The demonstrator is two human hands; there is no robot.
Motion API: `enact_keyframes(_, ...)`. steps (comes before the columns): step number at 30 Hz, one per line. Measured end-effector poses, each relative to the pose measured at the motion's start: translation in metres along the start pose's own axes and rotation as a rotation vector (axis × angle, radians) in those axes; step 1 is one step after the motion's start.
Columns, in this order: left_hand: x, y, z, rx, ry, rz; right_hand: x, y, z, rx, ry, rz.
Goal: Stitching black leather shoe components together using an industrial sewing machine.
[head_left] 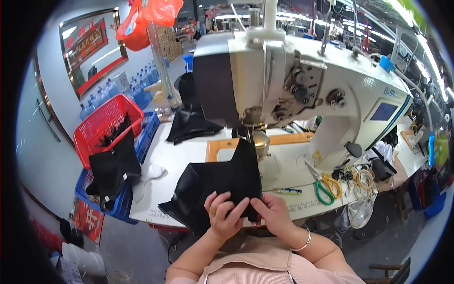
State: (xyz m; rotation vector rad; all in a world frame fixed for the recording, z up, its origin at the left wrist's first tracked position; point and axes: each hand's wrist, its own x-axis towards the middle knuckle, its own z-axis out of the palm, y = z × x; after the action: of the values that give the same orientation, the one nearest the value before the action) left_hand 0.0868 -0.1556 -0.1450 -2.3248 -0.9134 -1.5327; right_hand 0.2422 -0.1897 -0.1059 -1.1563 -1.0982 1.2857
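Observation:
A black leather-like panel [215,177] lies on the white sewing table, its narrow upper end reaching under the needle area of a large white sewing machine [302,75]. My left hand [223,217], with a ring on one finger, grips the panel's near edge with bent fingers; its thumb is hidden. Close beside it, my right hand [274,215] pinches the same edge near the right corner, thumb and forefinger pressed together. The fingertips of both hands almost meet. Part of the panel hangs over the table's front edge.
Green-handled scissors [324,193] and yellow-handled scissors [332,184] lie to the right, near tape rolls [365,180] and a small slim tool [287,191]. At left, a red basket [108,124] sits over a blue crate [127,210] with black pieces. More black material [194,125] lies behind.

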Motion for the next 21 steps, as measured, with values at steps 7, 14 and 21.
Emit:
enact_keyframes(7,0.0,-0.004,-0.008,0.026,-0.017,0.059,-0.005,0.003,-0.011,0.13,-0.157,0.122)
enact_keyframes(14,0.011,-0.013,-0.017,-0.064,-0.152,0.198,0.019,0.004,-0.037,-0.304,-0.245,-0.016)
enact_keyframes(21,0.014,-0.012,-0.013,-0.098,-0.187,0.185,0.112,-0.036,-0.057,-0.947,0.18,-1.085)
